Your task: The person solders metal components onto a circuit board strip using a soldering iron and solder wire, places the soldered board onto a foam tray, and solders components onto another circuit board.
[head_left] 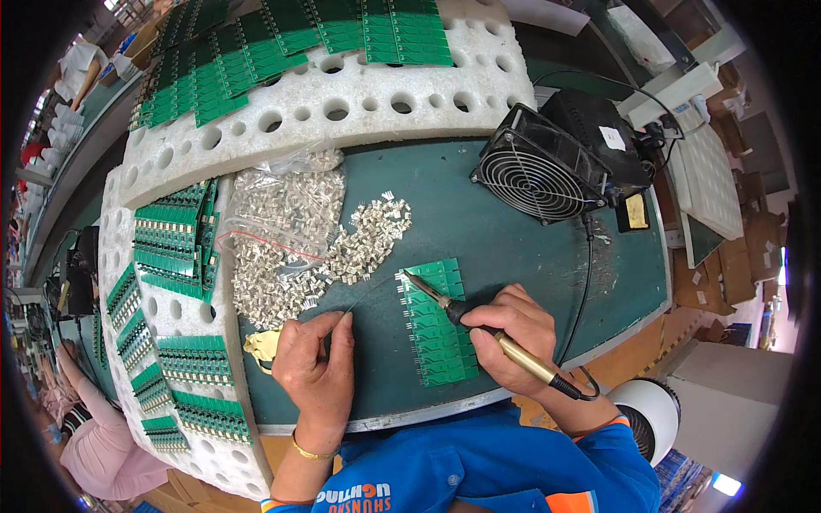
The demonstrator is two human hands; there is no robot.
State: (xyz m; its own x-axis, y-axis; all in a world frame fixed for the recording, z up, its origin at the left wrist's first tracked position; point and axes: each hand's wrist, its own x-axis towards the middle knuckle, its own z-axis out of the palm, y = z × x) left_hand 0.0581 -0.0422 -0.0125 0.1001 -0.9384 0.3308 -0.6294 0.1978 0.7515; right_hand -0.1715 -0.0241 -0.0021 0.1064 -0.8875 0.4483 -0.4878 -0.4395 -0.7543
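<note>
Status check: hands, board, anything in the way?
Right hand grips iron, tip on board. Left hand feeds solder wire. Parts pile beside, clear.

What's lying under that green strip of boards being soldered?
The green board strip lies flat on the dark green mat. The right hand covers its right edge, so nothing beneath there shows.

Beside the fan [540, 173], the solder wire [369, 295] is too thin to trace to its tip. The right hand [513, 333] hides the iron's [479, 329] grip. Loose parts [291, 248] blur together.
</note>
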